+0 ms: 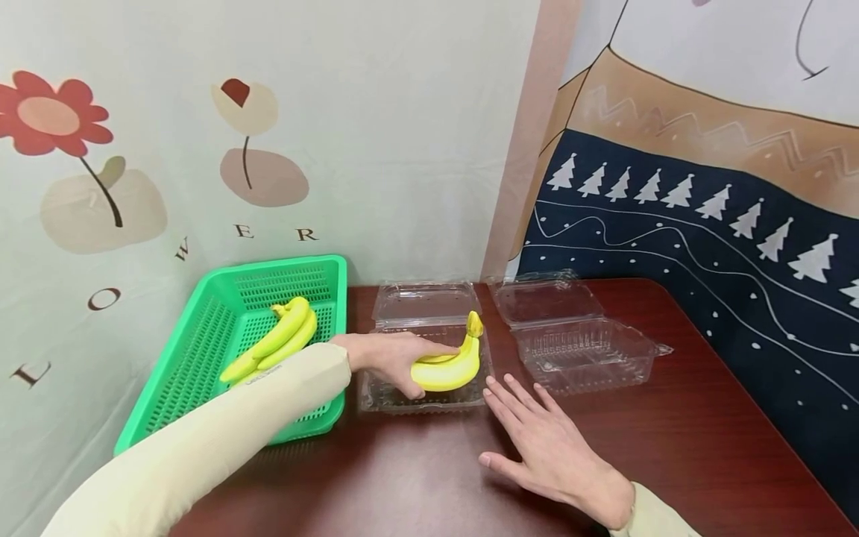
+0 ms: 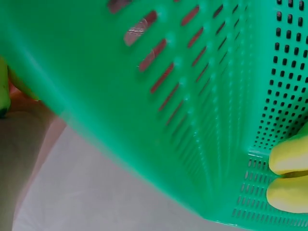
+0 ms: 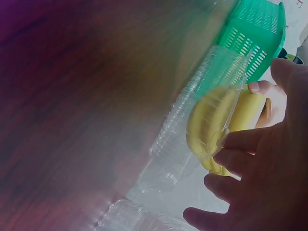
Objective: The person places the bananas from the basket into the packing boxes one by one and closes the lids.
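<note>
We grip the banana bunch (image 1: 448,373) w/ our L hand (image 1: 394,358); it extends R from the grip, long axis approx. L–R, stem up, over the L clear container (image 1: 382,407) nr the worktop (image 1: 416,477)'s back edge. Our R hand (image 1: 546,449), fingers straight, holding nothing, is nr the container's front R corner.

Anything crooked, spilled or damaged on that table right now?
Only one small thing: the right-hand clear box looks slightly askew, turned at an angle to the left-hand clear box. I see nothing spilled, and the held bananas show no obvious damage.
</note>
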Demonstrator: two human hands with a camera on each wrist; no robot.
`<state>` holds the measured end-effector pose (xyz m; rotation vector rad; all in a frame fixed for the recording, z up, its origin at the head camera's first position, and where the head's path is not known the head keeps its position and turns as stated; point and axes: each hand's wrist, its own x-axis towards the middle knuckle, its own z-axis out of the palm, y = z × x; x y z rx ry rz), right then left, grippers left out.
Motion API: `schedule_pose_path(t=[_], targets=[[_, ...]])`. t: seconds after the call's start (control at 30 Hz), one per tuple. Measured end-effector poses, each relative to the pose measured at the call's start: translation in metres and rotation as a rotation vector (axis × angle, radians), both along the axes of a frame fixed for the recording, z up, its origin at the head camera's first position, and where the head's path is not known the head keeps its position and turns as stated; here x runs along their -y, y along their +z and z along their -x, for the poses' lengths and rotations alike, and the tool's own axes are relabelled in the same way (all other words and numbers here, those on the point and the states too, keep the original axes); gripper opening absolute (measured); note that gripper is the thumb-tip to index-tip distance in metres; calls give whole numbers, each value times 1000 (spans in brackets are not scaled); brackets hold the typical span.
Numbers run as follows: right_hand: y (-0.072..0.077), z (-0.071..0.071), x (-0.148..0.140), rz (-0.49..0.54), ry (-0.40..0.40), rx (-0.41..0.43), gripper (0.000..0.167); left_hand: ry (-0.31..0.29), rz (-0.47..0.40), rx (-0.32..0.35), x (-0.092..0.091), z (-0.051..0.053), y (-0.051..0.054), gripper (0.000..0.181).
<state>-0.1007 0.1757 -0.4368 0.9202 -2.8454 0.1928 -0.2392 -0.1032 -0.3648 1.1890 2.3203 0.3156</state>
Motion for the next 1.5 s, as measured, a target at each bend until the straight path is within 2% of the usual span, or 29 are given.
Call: schedule_pose_path(t=[0.2, 0.43, 0.73, 0.87, 1.1, 1.33, 1.5], targets=[[1, 0, 0, 4, -1, 14, 84, -4, -10, -14, 3, -1, -5, 90], [0, 0, 0, 7, -4, 35, 84, -21, -14, -83, 4, -4, -12, 86], [-1, 0, 1, 7, 2, 27, 83, -6, -73, 16, 10, -4, -23, 89], [-2, 0, 0, 2, 7, 4, 83, 8, -95, 28, 16, -2, -26, 84], [-1, 0, 0, 1, 6, -19, 83, -3, -184, -58, 23, 1, -23, 59], [0, -1, 1, 2, 1, 1, 83, -34, -258, -106, 28, 1, -21, 54], [0, -1, 1, -1, 4, -6, 83, -29, -247, -117, 31, 2, -20, 54]])
